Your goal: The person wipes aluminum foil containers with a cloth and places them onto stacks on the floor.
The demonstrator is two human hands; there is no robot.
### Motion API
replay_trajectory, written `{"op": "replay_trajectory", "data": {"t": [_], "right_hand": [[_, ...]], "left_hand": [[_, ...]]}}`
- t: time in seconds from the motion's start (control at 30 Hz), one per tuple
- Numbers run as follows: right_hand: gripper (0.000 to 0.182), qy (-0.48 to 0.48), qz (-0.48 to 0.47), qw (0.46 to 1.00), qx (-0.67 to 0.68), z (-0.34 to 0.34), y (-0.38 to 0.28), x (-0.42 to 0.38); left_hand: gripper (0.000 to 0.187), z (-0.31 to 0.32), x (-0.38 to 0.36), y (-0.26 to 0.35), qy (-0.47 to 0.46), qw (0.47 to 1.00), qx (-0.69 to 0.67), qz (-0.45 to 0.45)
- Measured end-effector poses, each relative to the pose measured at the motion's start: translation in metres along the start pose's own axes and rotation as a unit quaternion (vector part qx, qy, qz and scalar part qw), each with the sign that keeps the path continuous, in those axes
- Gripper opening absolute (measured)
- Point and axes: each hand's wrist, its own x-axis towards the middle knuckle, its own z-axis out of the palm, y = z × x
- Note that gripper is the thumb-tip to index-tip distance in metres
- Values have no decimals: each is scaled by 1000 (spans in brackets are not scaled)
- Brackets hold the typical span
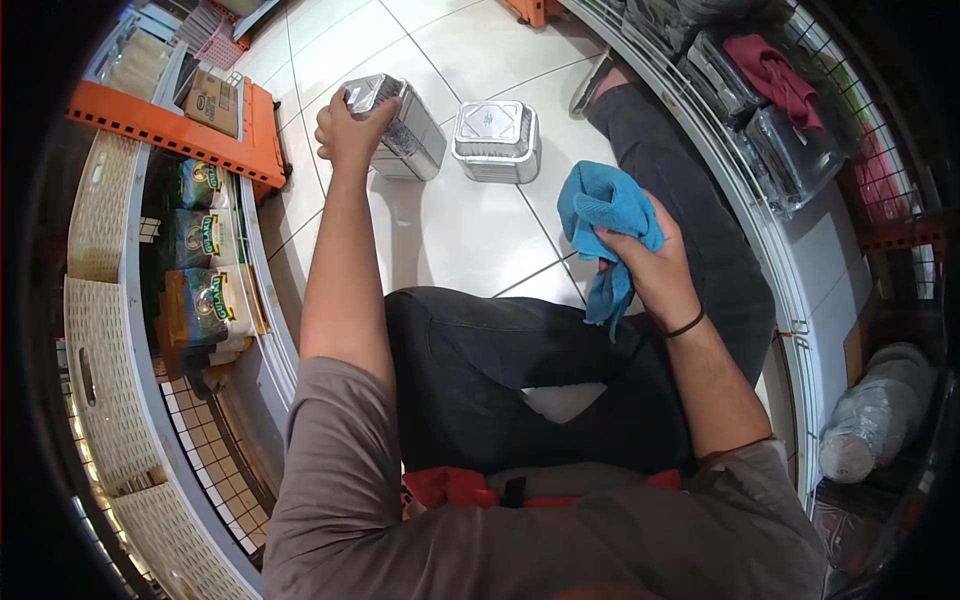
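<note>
My left hand (355, 128) is closed around the top end of a tall stack of foil containers (415, 145) on the tiled floor. The fingers wrap the far side, partly out of sight. Just right of that stack, apart from it, stands a shorter stack of foil containers (495, 142) with its embossed base facing up. In my right hand (655, 260) is a crumpled blue cloth (600, 205), gripped in front of my bent knee, with one end hanging down. The cloth touches neither stack.
At left, a shelf with an orange beam (170, 140) holds a cardboard box (211, 103) and several sugar packs (208, 237). At right, a rack carries plastic-wrapped dark packs (795, 150), a red cloth (772, 75) and wrapped clear plastic cups (870, 420). White floor tiles (450, 240) lie between.
</note>
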Motion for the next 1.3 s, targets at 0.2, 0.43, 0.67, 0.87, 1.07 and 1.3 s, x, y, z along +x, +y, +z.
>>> {"op": "replay_trajectory", "data": {"t": [0.2, 0.43, 0.67, 0.87, 1.07, 1.3], "right_hand": [[45, -46, -5, 999, 21, 1, 3, 2], [51, -59, -100, 991, -74, 15, 7, 10], [47, -62, -104, 984, -130, 22, 4, 16], [46, -72, -136, 980, -129, 13, 32, 38], [45, -82, -124, 981, -125, 13, 36, 42], [44, -70, -132, 979, -138, 14, 44, 43]], "left_hand": [[99, -43, -56, 36, 151, 952, -223, 147], [89, -192, -163, 137, -378, 545, -622, 416], [48, -256, -238, 171, -357, 388, -756, 388], [46, -242, -256, 173, -322, 375, -779, 387], [44, -240, -265, 170, -304, 366, -788, 390], [42, -237, -272, 169, -292, 356, -795, 395]]}}
